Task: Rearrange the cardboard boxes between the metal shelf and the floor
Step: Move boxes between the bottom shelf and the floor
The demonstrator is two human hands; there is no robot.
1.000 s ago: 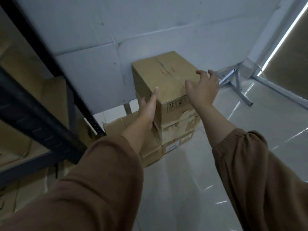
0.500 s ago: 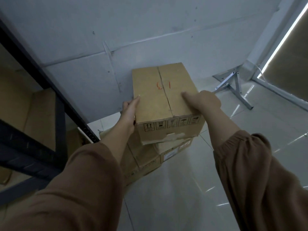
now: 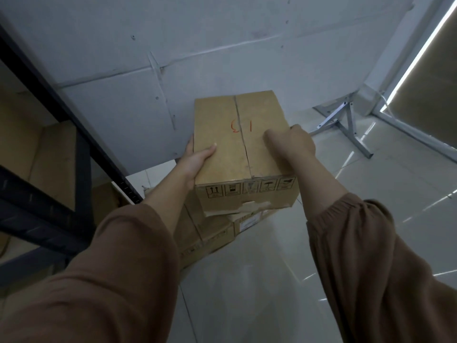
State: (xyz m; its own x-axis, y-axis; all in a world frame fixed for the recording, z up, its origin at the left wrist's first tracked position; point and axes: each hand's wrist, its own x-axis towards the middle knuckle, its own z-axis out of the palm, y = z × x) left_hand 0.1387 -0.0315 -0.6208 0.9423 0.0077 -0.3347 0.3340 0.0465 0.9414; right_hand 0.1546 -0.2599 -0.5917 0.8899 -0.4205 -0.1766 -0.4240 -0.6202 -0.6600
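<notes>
Step in hand, as I judge it: taking the top cardboard box off the floor stack by the far wall, bound for the metal shelf on the left.

My hands are apart, clamped on opposite sides of the box. My left hand grips the left edge with the thumb on top. My right hand curls over the right edge.

The box overhangs the stack toward me; I cannot tell if it is clear of it.

Next move calls for a level carry leftward, keeping clear of the shelf post.

The flaps are closed, so the contents are unseen. The near face is torn along its lower edge. More boxes sit in the shelf.
</notes>
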